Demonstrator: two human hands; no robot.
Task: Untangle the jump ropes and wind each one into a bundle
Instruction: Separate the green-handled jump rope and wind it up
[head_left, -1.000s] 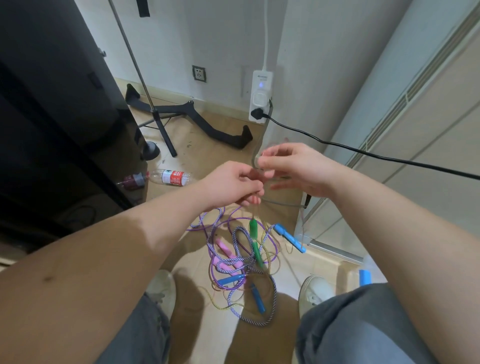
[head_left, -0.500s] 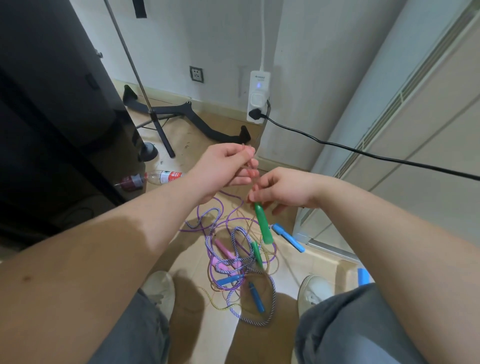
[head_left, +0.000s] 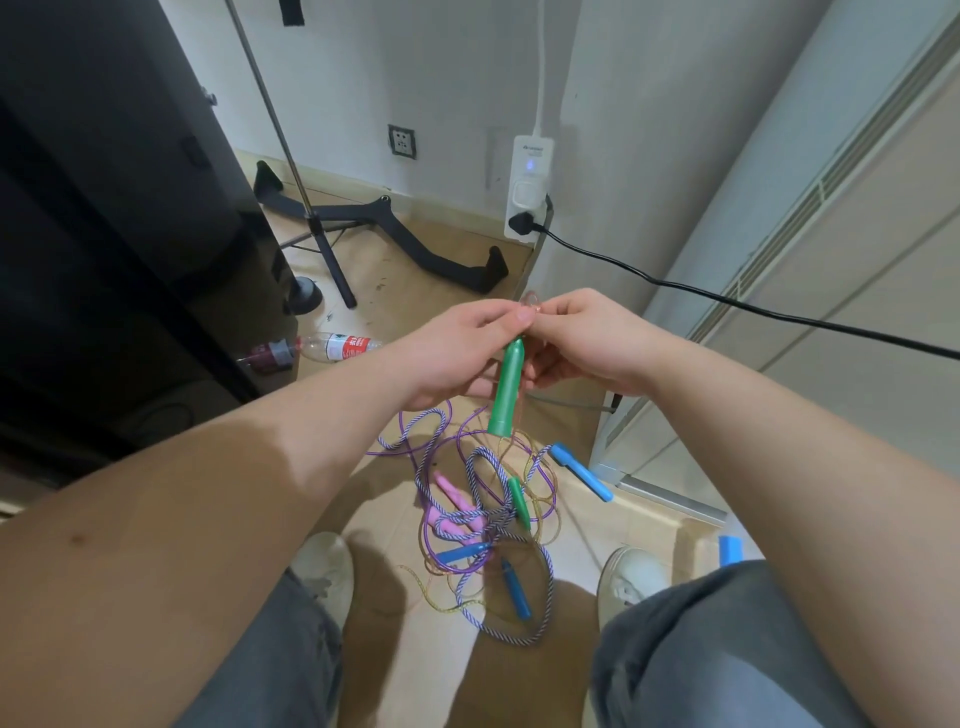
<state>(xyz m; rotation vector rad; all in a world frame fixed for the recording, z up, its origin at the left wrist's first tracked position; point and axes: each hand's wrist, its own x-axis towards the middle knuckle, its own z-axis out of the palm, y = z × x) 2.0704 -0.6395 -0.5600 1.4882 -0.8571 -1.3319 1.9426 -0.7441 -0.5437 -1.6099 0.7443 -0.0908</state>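
Green handle (head_left: 508, 387), upper: hangs tip-up between the two hands, tilted slightly, its butt end above the tangle. I log my left hand (head_left: 462, 353) as pinching its tapered top between thumb and forefinger, the other fingers curled.

Right hand (head_left: 597, 345): fingertips meet the left hand's at the handle's top and pinch a thin cord (head_left: 531, 299), which loops just above the fingertips. I cannot tell where the cord runs on from there.

Tangle of jump ropes (head_left: 488, 514): on the tan floor between my two white shoes (head_left: 327, 566), below the hands. Contents:
- purple cord and blue-and-white braided rope (head_left: 540, 618), looped over each other
- gold glitter cord (head_left: 441, 600), partly underneath
- second green handle (head_left: 518, 500), inside the loops
- pink handles (head_left: 451, 496)
- blue handles (head_left: 517, 592), one lying apart by the door track.

Surroundings: plastic bottle (head_left: 337, 347) lying on the floor at left; white power strip (head_left: 530, 182) on the wall with a black cable (head_left: 727, 304) running right.
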